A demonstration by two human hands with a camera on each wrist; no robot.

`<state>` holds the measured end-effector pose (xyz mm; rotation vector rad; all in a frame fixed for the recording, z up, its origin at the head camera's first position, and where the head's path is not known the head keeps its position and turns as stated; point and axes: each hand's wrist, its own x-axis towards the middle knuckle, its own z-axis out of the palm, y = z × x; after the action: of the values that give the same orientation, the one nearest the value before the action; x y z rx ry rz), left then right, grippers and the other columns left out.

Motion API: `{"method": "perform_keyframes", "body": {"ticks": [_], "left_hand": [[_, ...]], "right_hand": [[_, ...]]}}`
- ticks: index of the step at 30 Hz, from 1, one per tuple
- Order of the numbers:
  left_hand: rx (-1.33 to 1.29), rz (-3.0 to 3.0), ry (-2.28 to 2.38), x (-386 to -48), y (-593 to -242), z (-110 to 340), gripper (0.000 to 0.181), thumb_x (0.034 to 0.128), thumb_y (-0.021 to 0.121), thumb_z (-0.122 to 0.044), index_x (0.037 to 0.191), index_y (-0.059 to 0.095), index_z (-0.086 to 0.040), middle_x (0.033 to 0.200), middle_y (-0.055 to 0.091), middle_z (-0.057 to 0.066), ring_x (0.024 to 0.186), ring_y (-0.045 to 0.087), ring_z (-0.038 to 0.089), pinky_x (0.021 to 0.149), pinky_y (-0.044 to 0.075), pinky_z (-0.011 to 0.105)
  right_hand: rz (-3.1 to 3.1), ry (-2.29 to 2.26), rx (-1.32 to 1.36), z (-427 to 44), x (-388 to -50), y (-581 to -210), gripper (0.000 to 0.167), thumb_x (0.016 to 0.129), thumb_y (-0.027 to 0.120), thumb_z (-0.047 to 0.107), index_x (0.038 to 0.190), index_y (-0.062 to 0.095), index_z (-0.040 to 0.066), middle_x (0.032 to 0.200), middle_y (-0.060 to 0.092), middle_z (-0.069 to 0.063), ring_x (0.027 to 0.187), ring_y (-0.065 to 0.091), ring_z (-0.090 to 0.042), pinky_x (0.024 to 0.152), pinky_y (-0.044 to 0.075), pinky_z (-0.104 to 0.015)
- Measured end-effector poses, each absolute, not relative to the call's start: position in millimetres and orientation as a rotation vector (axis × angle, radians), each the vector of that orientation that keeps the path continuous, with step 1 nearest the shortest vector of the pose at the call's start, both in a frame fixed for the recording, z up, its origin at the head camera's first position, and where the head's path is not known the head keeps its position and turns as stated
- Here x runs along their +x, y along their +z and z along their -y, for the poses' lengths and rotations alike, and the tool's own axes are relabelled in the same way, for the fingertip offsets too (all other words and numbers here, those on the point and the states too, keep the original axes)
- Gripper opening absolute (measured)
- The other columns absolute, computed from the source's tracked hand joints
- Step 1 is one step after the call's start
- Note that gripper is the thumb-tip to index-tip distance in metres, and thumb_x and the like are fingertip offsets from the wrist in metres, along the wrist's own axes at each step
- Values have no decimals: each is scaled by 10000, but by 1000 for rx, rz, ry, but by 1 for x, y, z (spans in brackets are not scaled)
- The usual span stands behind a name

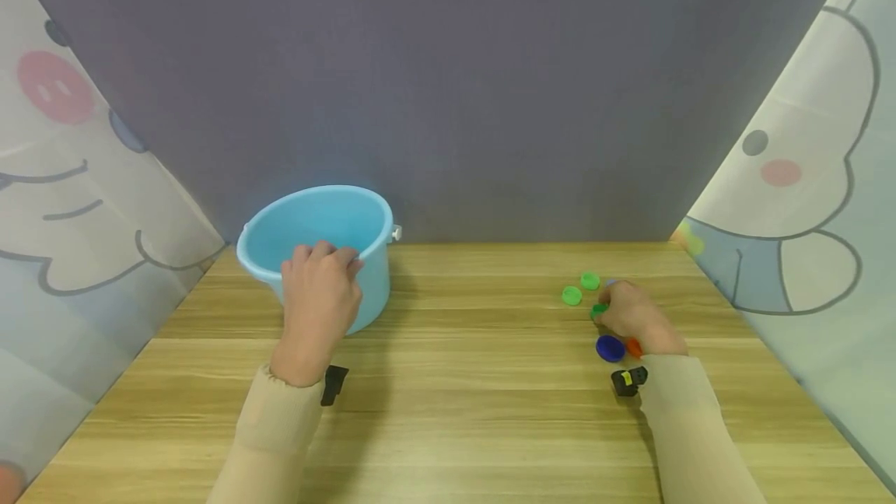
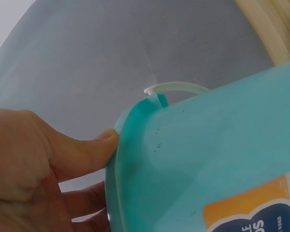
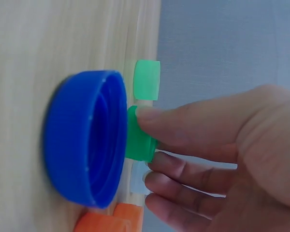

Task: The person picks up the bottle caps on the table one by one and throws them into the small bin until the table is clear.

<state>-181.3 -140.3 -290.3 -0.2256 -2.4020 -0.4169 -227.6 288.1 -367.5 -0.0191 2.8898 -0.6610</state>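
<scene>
My left hand (image 1: 315, 309) grips the near rim of a light blue bucket (image 1: 372, 290) at the left of the table. In the left wrist view the thumb lies on the bucket's outer wall and the other fingers go over the rim, partly hidden. Over on the right, my right hand (image 1: 635, 316) pinches a dark green bottle cap (image 3: 141, 137) between thumb and fingers, low over the table. Beside it a larger blue bottle cap (image 3: 84, 140) lies with its hollow side up. Orange caps (image 3: 101, 223) and a pale blue cap (image 3: 139, 178) lie close by.
Two light green caps (image 1: 581, 288) lie left of and beyond the right hand. A grey wall (image 1: 476, 99) closes the back of the wooden table (image 1: 483, 379). Printed panels (image 1: 791, 177) flank it. A white handle joint (image 1: 397, 232) sticks out from the bucket's right side.
</scene>
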Motion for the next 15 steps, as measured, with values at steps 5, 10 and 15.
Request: {"method": "perform_keyframes", "body": {"ticks": [5, 10, 15], "left_hand": [[-253, 2401, -391, -181, -290, 139, 97, 897, 708, -12, 960, 766, 34, 881, 689, 237, 754, 525, 435, 667, 430, 530], [-266, 2409, -390, -180, -290, 138, 82, 893, 714, -6, 948, 761, 33, 854, 676, 226, 732, 504, 407, 656, 418, 511], [-294, 2419, -375, -179, -291, 138, 97, 882, 719, -3, 962, 766, 26, 865, 679, 215, 753, 528, 414, 645, 427, 517]], "right_hand": [[-2917, -680, -52, -288, -229, -368, 342, 921, 693, 105, 1181, 620, -104, 1173, 607, -300, 943, 577, -362, 808, 511, -493], [-2935, -693, -78, -285, -229, -367, 406, 922, 675, 103, 1243, 593, -133, 1220, 604, -324, 961, 583, -361, 833, 512, -505], [-2923, -736, -89, -283, -228, -364, 437, 914, 659, 94, 1262, 575, -157, 1195, 606, -318, 888, 591, -325, 741, 519, -418]]}}
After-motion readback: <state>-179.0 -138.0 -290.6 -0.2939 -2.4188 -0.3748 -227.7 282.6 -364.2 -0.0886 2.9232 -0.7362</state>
